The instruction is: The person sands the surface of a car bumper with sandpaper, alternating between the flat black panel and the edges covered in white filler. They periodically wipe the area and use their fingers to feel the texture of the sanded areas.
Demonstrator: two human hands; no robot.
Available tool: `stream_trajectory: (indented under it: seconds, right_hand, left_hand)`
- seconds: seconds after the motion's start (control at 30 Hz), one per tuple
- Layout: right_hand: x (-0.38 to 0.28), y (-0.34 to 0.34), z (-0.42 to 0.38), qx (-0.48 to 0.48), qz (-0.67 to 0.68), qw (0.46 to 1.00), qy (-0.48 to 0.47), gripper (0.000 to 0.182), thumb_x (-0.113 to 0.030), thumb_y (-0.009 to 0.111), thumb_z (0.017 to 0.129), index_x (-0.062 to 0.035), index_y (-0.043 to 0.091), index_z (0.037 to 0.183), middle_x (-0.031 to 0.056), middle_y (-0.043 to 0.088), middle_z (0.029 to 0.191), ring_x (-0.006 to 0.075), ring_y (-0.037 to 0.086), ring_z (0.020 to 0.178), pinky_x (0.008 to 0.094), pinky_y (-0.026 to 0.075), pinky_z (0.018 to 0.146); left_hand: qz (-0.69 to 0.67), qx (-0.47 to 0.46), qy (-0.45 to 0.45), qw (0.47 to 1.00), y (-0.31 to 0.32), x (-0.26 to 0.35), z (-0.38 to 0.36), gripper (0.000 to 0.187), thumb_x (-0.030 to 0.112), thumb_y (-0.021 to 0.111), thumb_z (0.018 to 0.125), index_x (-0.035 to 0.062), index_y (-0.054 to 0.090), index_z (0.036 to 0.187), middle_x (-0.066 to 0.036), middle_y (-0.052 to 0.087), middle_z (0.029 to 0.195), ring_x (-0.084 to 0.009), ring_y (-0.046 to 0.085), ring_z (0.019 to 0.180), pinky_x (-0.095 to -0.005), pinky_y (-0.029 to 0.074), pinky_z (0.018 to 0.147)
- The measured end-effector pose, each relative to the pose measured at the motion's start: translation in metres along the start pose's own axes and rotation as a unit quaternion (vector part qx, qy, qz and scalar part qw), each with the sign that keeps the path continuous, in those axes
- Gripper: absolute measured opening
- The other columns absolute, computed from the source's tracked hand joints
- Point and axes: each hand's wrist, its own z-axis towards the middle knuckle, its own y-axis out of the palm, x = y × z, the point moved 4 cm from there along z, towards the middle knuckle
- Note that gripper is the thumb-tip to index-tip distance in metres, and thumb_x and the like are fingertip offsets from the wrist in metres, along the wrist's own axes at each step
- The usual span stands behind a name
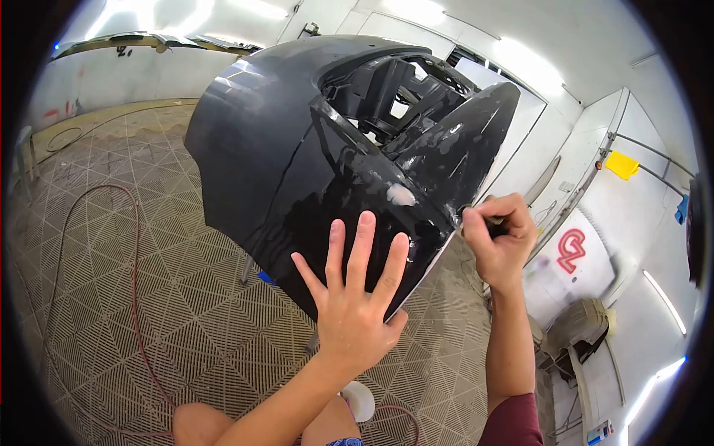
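A large black car body panel [253,141], wet and shiny in its lower part, fills the middle of the view. On its lower surface my left hand [355,305] lies flat with the fingers spread. A pale patch [401,195] shows on the panel above the left fingertips. At the panel's right edge, my right hand [500,234] is closed, its thumb and fingers pressed together against the surface. What the right fingers hold, if anything, is too hidden to make out.
A red hose [136,282] curves over the patterned floor [186,312] at left. A white container [359,401] stands between the knees. A yellow cloth [622,165] hangs from a rail at right. Below it are a dark moulded part [576,327] and a white wall with red marking.
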Motion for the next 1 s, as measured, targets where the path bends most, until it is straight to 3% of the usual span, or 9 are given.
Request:
stream_trajectory:
  seconds: [0.07, 0.27, 0.33, 0.5, 0.57, 0.7, 0.77, 0.9, 1.0]
  right_hand:
    - [0.000, 0.000, -0.004, 0.074, 0.002, 0.997, -0.003, 0.015, 0.001, 0.078, 0.084, -0.0037, 0.064, 0.087, 0.0008, 0.068, 0.080, 0.0046, 0.060, 0.071, 0.0209, 0.047, 0.065]
    - [0.011, -0.005, -0.006, 0.082, 0.016, 0.996, 0.009, 0.016, 0.001, 0.080, 0.083, -0.0037, 0.065, 0.087, 0.0007, 0.067, 0.080, 0.0049, 0.059, 0.070, 0.0222, 0.046, 0.064]
    - [0.012, 0.000, -0.008, 0.012, 0.041, 0.999, -0.001, 0.016, -0.001, 0.081, 0.083, -0.0038, 0.065, 0.086, 0.0011, 0.068, 0.080, 0.0055, 0.059, 0.069, 0.0223, 0.046, 0.065]
    - [-0.008, -0.004, 0.003, 0.035, 0.030, 0.999, 0.008, 0.015, -0.002, 0.080, 0.081, -0.0044, 0.066, 0.084, 0.0009, 0.068, 0.076, 0.0059, 0.060, 0.067, 0.0224, 0.047, 0.063]
    - [-0.023, -0.002, 0.013, -0.069, -0.078, 0.994, 0.025, 0.014, -0.001, 0.079, 0.079, -0.0041, 0.065, 0.080, 0.0014, 0.067, 0.072, 0.0063, 0.060, 0.063, 0.0232, 0.046, 0.060]
    - [-0.035, -0.004, 0.019, -0.077, -0.118, 0.990, 0.002, 0.014, -0.002, 0.078, 0.078, -0.0033, 0.064, 0.077, 0.0024, 0.066, 0.071, 0.0071, 0.058, 0.059, 0.0238, 0.045, 0.056]
    - [-0.037, -0.001, 0.026, -0.160, -0.117, 0.974, 0.107, 0.013, -0.003, 0.077, 0.078, -0.0019, 0.064, 0.078, 0.0033, 0.065, 0.070, 0.0077, 0.059, 0.061, 0.0246, 0.046, 0.059]
    - [-0.042, 0.002, 0.025, -0.099, -0.128, 0.985, 0.065, 0.014, -0.005, 0.076, 0.078, -0.0009, 0.063, 0.077, 0.0038, 0.065, 0.070, 0.0083, 0.059, 0.065, 0.0253, 0.047, 0.062]
    - [-0.041, 0.002, 0.032, -0.169, -0.114, 0.973, 0.106, 0.014, -0.006, 0.076, 0.078, -0.0004, 0.063, 0.076, 0.0042, 0.065, 0.071, 0.0085, 0.059, 0.067, 0.0257, 0.047, 0.064]
  left_hand:
    - [-0.010, -0.004, 0.003, 1.000, 0.002, 0.003, -0.002, 0.101, 0.011, 0.077, 0.061, 0.0164, 0.044, 0.157, -0.021, 0.022, 0.168, -0.0497, 0.017, 0.154, -0.0817, 0.006, 0.111]
    - [-0.003, -0.003, 0.002, 1.000, 0.002, 0.001, -0.001, 0.105, 0.012, 0.079, 0.060, 0.0162, 0.040, 0.158, -0.022, 0.022, 0.168, -0.0497, 0.017, 0.154, -0.0808, 0.005, 0.112]
    - [0.001, 0.000, 0.009, 1.000, 0.004, -0.001, -0.003, 0.105, 0.012, 0.079, 0.060, 0.0161, 0.040, 0.158, -0.022, 0.021, 0.168, -0.0499, 0.017, 0.154, -0.0808, 0.005, 0.112]
    - [0.002, -0.004, 0.005, 1.000, 0.006, -0.002, -0.003, 0.104, 0.012, 0.078, 0.061, 0.0161, 0.040, 0.158, -0.023, 0.021, 0.168, -0.0501, 0.016, 0.154, -0.0812, 0.004, 0.112]
    - [0.016, -0.001, 0.014, 1.000, 0.007, -0.007, -0.003, 0.104, 0.012, 0.077, 0.062, 0.0161, 0.040, 0.158, -0.022, 0.021, 0.168, -0.0503, 0.016, 0.154, -0.0814, 0.005, 0.111]
    - [0.008, -0.015, 0.004, 1.000, 0.006, -0.006, -0.004, 0.103, 0.012, 0.077, 0.062, 0.0163, 0.040, 0.158, -0.022, 0.021, 0.168, -0.0509, 0.016, 0.154, -0.0816, 0.005, 0.111]
    - [0.017, 0.001, 0.020, 1.000, 0.007, -0.010, -0.005, 0.103, 0.012, 0.077, 0.062, 0.0166, 0.040, 0.158, -0.022, 0.021, 0.168, -0.0516, 0.017, 0.154, -0.0817, 0.006, 0.111]
    - [0.009, -0.009, 0.013, 1.000, 0.006, -0.007, -0.005, 0.103, 0.012, 0.077, 0.062, 0.0169, 0.040, 0.158, -0.022, 0.021, 0.168, -0.0519, 0.017, 0.153, -0.0817, 0.006, 0.111]
    - [0.017, 0.003, 0.016, 1.000, 0.006, -0.007, -0.004, 0.103, 0.011, 0.077, 0.062, 0.0165, 0.041, 0.158, -0.023, 0.022, 0.168, -0.0519, 0.017, 0.153, -0.0816, 0.006, 0.111]
